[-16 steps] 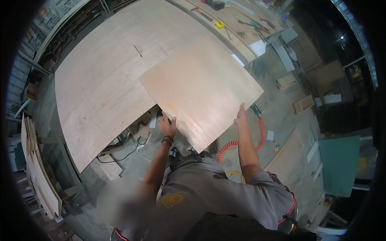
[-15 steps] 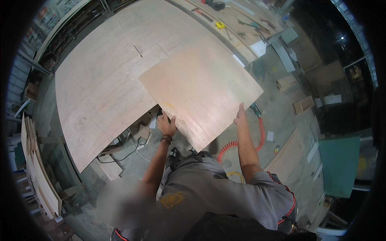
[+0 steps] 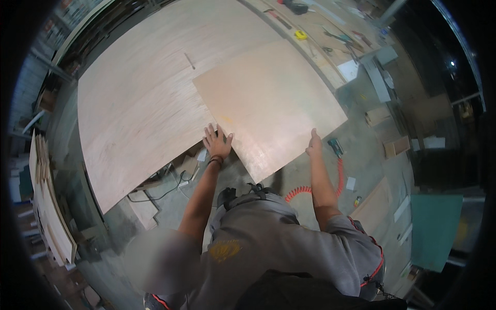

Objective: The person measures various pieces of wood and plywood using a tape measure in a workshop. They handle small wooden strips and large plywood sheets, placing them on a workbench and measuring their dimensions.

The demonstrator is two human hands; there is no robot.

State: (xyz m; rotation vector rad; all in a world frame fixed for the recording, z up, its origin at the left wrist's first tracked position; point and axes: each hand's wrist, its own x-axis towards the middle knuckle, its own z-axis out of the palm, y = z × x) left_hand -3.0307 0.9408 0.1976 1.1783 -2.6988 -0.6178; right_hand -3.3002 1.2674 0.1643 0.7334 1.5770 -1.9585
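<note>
A smaller plywood panel (image 3: 268,108) lies at a slant over the right part of a large pale plywood sheet (image 3: 134,113), its near corner jutting past the sheet's edge toward me. My right hand (image 3: 314,143) grips the panel's near right edge, thumb on top and fingers hidden underneath. At the panel's left edge, my left hand (image 3: 218,144) is open with fingers spread, resting by the large sheet's near edge. A thin pencil-like stick (image 3: 190,61) lies on the sheet beyond the panel's left corner.
A green air tool (image 3: 336,148) with a red coiled hose (image 3: 340,173) is low on the right. Beyond the sheet, a bench holds a yellow tape measure (image 3: 300,35) and a hammer (image 3: 279,19). Boards (image 3: 46,201) lean at left; a green panel (image 3: 436,230) stands at right.
The smaller panel has shifted slightly away from me. My left hand has released its pinch on the panel's edge and spread its fingers. My right hand keeps its grip.
</note>
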